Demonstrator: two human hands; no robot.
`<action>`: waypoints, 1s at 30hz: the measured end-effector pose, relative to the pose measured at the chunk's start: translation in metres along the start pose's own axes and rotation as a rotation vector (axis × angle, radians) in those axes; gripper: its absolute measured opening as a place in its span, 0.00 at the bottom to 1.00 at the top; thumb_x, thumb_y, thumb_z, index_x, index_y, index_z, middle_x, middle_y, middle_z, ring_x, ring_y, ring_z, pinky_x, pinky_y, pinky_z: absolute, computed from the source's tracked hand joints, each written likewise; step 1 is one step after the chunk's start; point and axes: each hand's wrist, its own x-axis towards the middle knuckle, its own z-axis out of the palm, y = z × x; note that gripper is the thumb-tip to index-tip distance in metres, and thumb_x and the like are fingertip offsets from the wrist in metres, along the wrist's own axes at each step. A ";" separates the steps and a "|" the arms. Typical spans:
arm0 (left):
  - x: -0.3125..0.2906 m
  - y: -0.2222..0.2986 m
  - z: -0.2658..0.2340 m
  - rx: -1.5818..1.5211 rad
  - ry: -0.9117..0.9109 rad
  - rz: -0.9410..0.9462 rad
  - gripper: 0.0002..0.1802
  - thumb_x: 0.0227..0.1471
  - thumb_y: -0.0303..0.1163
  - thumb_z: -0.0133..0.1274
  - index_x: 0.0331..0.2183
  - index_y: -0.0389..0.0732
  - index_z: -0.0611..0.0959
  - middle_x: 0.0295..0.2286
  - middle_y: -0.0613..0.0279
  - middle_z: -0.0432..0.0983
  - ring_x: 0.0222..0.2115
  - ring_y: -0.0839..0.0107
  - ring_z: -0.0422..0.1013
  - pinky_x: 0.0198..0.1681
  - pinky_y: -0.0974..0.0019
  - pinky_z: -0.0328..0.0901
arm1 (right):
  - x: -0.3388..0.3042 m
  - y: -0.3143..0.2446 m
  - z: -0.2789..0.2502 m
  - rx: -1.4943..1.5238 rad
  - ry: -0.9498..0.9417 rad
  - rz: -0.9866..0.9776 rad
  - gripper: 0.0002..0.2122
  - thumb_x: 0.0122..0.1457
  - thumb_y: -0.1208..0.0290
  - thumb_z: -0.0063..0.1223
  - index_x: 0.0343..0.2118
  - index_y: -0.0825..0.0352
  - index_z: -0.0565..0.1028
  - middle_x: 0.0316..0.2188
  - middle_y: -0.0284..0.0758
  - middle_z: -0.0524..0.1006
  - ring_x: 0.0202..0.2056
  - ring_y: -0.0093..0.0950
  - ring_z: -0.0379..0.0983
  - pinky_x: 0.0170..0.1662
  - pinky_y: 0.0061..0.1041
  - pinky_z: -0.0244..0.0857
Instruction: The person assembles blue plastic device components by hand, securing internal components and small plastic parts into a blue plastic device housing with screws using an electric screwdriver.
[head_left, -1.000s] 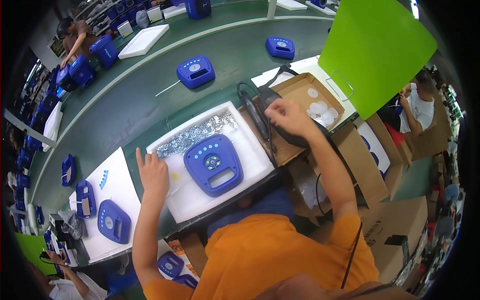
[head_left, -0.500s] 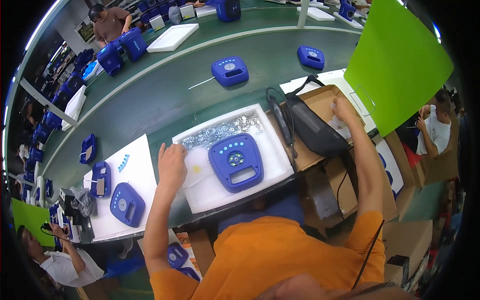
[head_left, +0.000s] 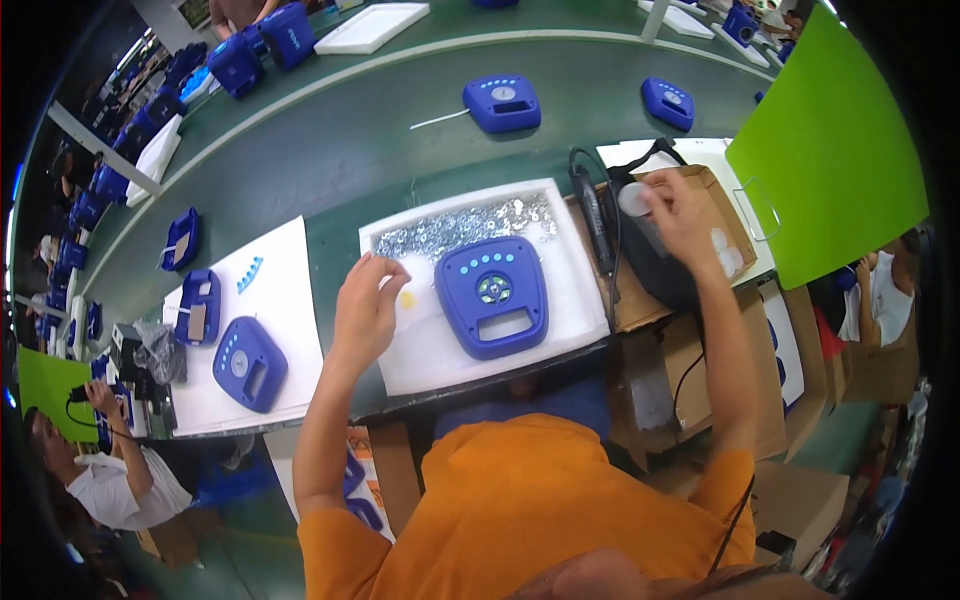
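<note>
At a green counter [head_left: 335, 240] in a busy workshop, a worker in an orange shirt [head_left: 520, 490] held a translucent round disc [head_left: 633, 199] in the right hand [head_left: 677, 215], pinched at its edge betw. thumb & fingers, over a black pouch [head_left: 660, 277] and beside a cardboard box [head_left: 716, 205] w/ more discs [head_left: 728, 255] in it. The disc looked thin, light & prob. slick, bendy rather than brittle; its rim was the sensible grip, as the flat face would likely smudge or scratch. The left hand [head_left: 366, 310] hung by the left edge of a white foam tray [head_left: 415, 355], fingers bent toward the thumb; whether it held anything small, can't tell. On the tray lay a blue panel [head_left: 458, 310], face up, next to a heap of metal washers [head_left: 425, 235]. Its shell looked stiff, prob. fairly light for its size; the slot [head_left: 505, 327] nearest the worker offered the surest hold, outer rim 2nd best. The round recess [head_left: 494, 290] mid-panel seemed the fragile spot, best kept clear of fingertips.
</note>
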 end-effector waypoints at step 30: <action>-0.018 -0.002 0.019 -0.148 0.032 -0.009 0.03 0.70 0.21 0.57 0.40 0.33 0.85 0.35 0.54 0.87 0.40 0.56 0.84 0.73 0.45 0.65 | -0.001 -0.048 0.130 -0.522 -0.188 -0.220 0.05 0.61 0.69 0.71 0.34 0.65 0.87 0.36 0.39 0.81 0.46 0.44 0.77 0.52 0.44 0.73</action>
